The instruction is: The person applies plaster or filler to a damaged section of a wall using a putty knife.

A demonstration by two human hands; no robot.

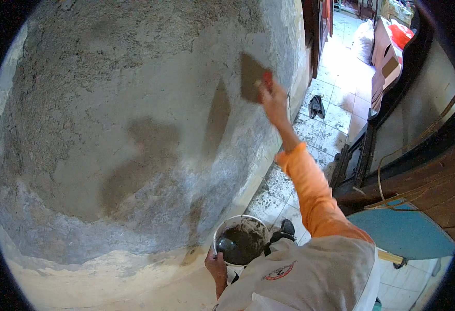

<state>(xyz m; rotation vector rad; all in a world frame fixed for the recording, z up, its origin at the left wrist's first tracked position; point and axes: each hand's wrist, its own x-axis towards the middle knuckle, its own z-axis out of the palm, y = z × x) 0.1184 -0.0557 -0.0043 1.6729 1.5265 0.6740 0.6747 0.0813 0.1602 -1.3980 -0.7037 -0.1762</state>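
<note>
Nearest, L hand (217, 268) is clamped on the rim of the white round bucket (215, 241), which holds dark grey wet mix (244, 239); I'd keep that grip firm & the bucket upright, close under the wall, so drips fall back in. Hands are well apart: R hand (274, 101), at the end of an orange sleeve (310, 192), is closed round the red handle of a flat, dark, broad-bladed trowel (250, 79), up by the R part of the rough grey plastered wall (134, 98). Can't tell if the blade touches the wall or stands just off it. For a good pass, prob. best to tilt the leading edge up slightly, press evenly & sweep in long overlapping strokes, easing off at the end so no ridge is left. Middle of the wall looks smoother; upper L is coarse, so that area likely needs more mix & pressure. Shadows fall right across the middle, so check flatness from the side, w/ light raking over. Go careful near the wall's R edge, b/c excess could drop on the white tiled floor (336, 118), spotted w/ dark bits, where a black crumpled item (316, 107) lies farther off.
</note>
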